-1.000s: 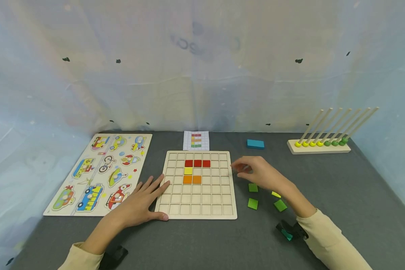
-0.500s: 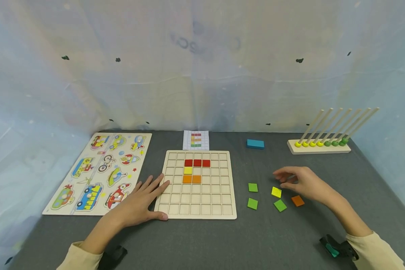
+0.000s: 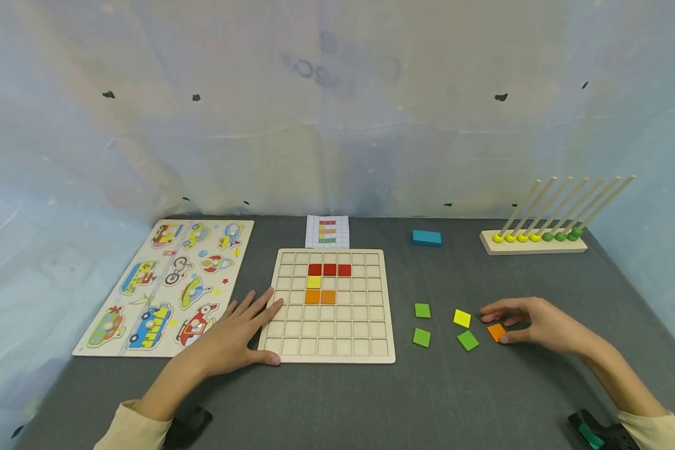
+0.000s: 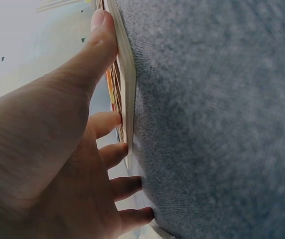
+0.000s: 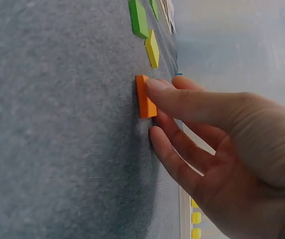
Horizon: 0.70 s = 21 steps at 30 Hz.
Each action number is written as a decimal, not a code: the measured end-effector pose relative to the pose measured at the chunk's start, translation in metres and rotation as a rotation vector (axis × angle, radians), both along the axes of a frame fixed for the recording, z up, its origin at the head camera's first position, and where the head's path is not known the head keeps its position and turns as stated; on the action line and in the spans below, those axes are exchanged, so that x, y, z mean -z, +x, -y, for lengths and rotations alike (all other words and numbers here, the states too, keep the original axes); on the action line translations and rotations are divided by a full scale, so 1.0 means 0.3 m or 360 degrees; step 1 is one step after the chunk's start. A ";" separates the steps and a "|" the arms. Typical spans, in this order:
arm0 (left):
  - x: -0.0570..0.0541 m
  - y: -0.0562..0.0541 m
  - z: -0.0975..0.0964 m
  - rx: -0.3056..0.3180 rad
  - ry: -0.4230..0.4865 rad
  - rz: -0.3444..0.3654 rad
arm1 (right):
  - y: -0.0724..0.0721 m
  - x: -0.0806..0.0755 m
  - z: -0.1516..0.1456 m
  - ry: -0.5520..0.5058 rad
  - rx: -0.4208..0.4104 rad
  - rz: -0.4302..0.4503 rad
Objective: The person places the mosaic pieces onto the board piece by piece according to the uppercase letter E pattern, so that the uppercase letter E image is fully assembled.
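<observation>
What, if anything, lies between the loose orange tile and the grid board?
A yellow tile and three green tiles lie flat between the orange tile and the grid board; lifted over them, it would probably pass freely.

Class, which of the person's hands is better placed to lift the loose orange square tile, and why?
Most likely the right hand: its thumb and fingers are at the loose orange square tile. The left hand rests at the left edge of the pale wooden grid board, far from the tile.

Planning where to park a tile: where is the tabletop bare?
Bare: between the blue block and the yellow tile; also nearside of the grid board. Crowded: left of the right hand, with the orange tile and three green tiles.
</observation>
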<state>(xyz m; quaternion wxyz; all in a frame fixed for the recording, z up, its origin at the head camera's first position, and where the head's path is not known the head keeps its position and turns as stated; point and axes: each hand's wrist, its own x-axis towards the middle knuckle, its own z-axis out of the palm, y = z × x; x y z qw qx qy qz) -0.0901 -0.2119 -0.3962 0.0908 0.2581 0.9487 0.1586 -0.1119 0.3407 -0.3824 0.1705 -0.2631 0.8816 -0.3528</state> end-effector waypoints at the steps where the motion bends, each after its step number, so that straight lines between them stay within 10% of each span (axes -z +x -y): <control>1: 0.000 0.000 0.000 0.0003 0.0002 0.0000 | 0.003 0.002 -0.003 0.0015 0.0003 -0.0016; 9: 0.000 0.003 0.001 -0.0001 0.0009 -0.0015 | 0.034 0.004 0.013 0.0152 0.0150 -0.0330; 21: 0.002 0.000 0.001 0.0008 0.0008 -0.0018 | 0.005 -0.016 0.037 0.0120 0.0212 -0.0444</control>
